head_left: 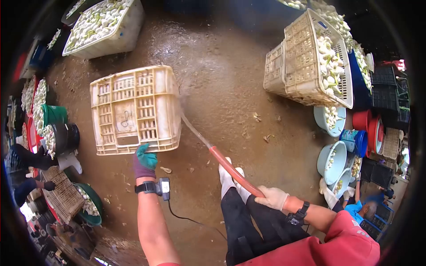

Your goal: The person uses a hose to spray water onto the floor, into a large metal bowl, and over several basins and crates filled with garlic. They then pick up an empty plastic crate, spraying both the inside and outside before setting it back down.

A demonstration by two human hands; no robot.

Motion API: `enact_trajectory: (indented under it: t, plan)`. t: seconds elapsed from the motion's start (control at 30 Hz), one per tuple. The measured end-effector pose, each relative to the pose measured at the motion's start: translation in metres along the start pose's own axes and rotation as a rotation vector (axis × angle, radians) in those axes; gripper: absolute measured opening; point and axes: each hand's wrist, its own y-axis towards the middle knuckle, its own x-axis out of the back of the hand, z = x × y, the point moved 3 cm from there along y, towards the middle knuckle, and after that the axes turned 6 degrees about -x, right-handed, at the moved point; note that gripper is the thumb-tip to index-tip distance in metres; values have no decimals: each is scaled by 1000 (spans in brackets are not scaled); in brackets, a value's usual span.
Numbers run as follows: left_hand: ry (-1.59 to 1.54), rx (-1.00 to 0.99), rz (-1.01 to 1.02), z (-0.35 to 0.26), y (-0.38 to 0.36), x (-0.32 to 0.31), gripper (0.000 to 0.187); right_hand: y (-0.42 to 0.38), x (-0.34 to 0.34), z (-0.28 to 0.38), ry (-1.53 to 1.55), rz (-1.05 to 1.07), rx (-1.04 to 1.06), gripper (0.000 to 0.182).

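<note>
Red shirt fabric fills the bottom edge nearest my lens, with pale lettering on its sleeve that I cannot read. Through the head view I see the hands set apart, each clamped on something. I have the left hand, in a green and purple glove, gripping the lower rim of an off-white crate, which stands tilted over the wet floor (whether it touches the ground, I cannot tell). Its facing panel carries a dark looping scrawl, a bit like an 8. My right hand, white-gloved, is wrapped around a red hose, and water streams from its end against the crate's side. Strapped at the left wrist is a small box with a pale label, its print too small for me. Farther right, a blue bucket bears a printed design (illegible from here), near a crate stack holding white bulbs.
</note>
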Motion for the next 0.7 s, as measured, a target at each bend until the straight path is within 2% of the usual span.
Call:
enact_trajectory:
  t: [0.13,0.2,0.23,0.33,0.37,0.5,0.6,0.67,0.7]
  plan:
    - [121,-2,-7,-2,0,32,9,-19,10,-24,51,-116,-51,44]
    - [311,-205,83,-7,12,49,8,-23,23,-26,102,-206,-18,44]
    - [344,-207,144,-13,11,58,10,-30,23,-24,83,-174,-17,43]
    - [333,-156,43,-25,-17,27,5,-48,22,-14,45,-134,12,43]
    - [395,-126,-6,-31,-19,22,23,-52,21,-8,19,-121,34,44]
    - [437,-249,-29,-13,-45,-5,36,-72,22,12,77,-169,105,45]
    - [554,-218,-51,0,-73,-14,36,-84,30,11,129,-166,100,44]
    - [650,-263,-9,14,-75,11,35,-92,32,-1,141,-165,80,44]
    - [803,-315,-20,19,-75,26,34,-95,33,-8,153,-152,64,43]
